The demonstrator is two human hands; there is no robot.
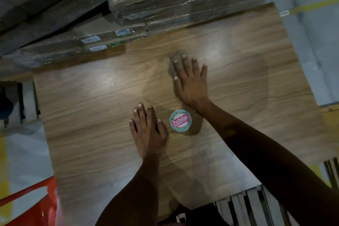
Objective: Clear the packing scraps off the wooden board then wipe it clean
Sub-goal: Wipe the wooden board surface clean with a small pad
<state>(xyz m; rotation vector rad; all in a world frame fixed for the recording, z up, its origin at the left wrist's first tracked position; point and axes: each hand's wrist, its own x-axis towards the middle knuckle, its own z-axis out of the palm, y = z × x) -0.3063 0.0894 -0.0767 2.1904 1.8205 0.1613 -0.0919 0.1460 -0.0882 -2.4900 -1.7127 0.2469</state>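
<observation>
In the middle of the view lies the board (113, 115), a wood-grain panel that takes up most of the frame. Its long axis runs roughly from 7 o'clock to 1 o'clock, the far short end tucked against the wrapped stacks (165, 5) at 12 o'clock and the near end toward the person. The grain follows the short way across, about 9 to 3 o'clock.

No scraps show on the board, so clearing looks done and wiping appears to be the step in hand. The right hand (190, 82) lies flat, fingers straight and spread, pressing a small greyish cloth (173, 60) to the board just past centre, toward 12 o'clock; only the cloth's edge shows beyond the fingertips, and it is blurred. The left hand (148, 130) rests flat too, fingers straight, gripping nothing, near centre toward 6 o'clock, seemingly steadying the panel. Between the two hands, just beside the left thumb at 3 o'clock of it, sits a round sticker (180, 120) with red lettering.

By my reading, the next move calls for sweeping the cloth across the unwiped stretches toward 9 and 3 o'clock, with even pressure, and shifting the left hand so the patch under it gets wiped. A pale speck (112, 84) toward 9 o'clock may need a pass.

Outward: a red frame (27, 194) at 7 o'clock, slats (256, 205) at 5 o'clock, pale floor (311, 42) at 2 o'clock.
</observation>
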